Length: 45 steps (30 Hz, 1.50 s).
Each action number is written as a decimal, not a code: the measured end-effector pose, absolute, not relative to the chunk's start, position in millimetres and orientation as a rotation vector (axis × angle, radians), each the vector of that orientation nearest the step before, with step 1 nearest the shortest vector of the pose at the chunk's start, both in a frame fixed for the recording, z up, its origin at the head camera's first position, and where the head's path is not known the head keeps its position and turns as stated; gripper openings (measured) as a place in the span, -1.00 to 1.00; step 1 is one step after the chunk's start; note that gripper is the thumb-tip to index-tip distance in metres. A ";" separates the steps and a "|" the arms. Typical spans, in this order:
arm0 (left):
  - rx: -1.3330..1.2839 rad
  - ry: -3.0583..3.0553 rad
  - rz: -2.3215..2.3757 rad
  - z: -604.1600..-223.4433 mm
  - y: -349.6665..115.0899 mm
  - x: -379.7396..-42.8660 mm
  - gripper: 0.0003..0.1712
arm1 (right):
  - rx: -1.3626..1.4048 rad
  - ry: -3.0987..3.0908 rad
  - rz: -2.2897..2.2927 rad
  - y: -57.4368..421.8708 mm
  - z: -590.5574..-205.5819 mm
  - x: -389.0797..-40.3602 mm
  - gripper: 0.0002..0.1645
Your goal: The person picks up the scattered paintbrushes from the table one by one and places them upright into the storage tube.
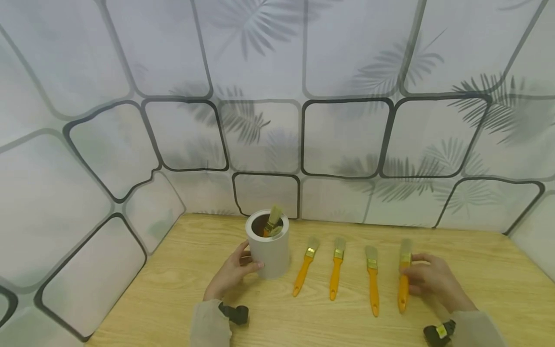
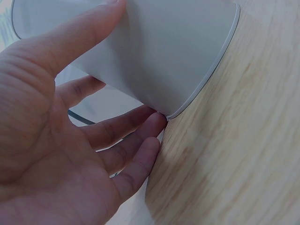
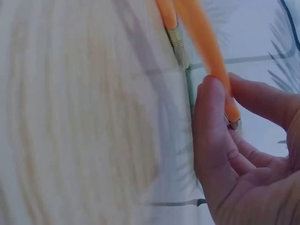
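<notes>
My left hand (image 1: pixel 234 270) holds a light grey cylindrical container (image 1: pixel 270 258) standing on the table, thumb on its near side and fingers behind. In the left wrist view the thumb lies along the container (image 2: pixel 164 51) and the fingertips are at its lower edge. Brush bristles (image 1: pixel 275 214) stick out of its opening. At the right, my right hand (image 1: pixel 429 277) pinches the orange handle of a paintbrush (image 1: pixel 403 289) just below its metal band. In the right wrist view this paintbrush (image 3: pixel 201 33) slants between thumb and fingers, its shadow falling on the wood.
Between the hands lie three more orange-handled paintbrushes (image 1: pixel 305 267) (image 1: pixel 336 270) (image 1: pixel 373 282) in a spaced row, bristles pointing away. The wooden table (image 1: pixel 173 270) meets a patterned wall (image 1: pixel 342 140) at its back edge. Another patterned panel (image 1: pixel 95 260) borders the left side.
</notes>
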<state>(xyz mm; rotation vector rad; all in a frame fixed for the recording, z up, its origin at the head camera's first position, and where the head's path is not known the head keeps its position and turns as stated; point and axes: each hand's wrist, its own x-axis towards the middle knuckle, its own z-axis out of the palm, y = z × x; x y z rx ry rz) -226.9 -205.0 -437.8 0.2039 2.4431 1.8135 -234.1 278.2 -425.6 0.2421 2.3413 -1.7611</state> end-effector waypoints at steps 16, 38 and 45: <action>0.225 2.461 1.798 -435.0 -205.0 -228.9 0.00 | 0.203 2.259 -1.921 272.3 -416.4 -233.0 -0.12; 0.229 2.437 1.828 -438.0 -204.5 -229.9 -0.02 | 0.154 2.112 -2.160 231.5 -405.0 -233.5 -0.37; 0.233 2.440 1.821 -436.6 -205.2 -227.9 -0.01 | 0.193 2.011 -2.284 212.4 -399.1 -235.3 -0.47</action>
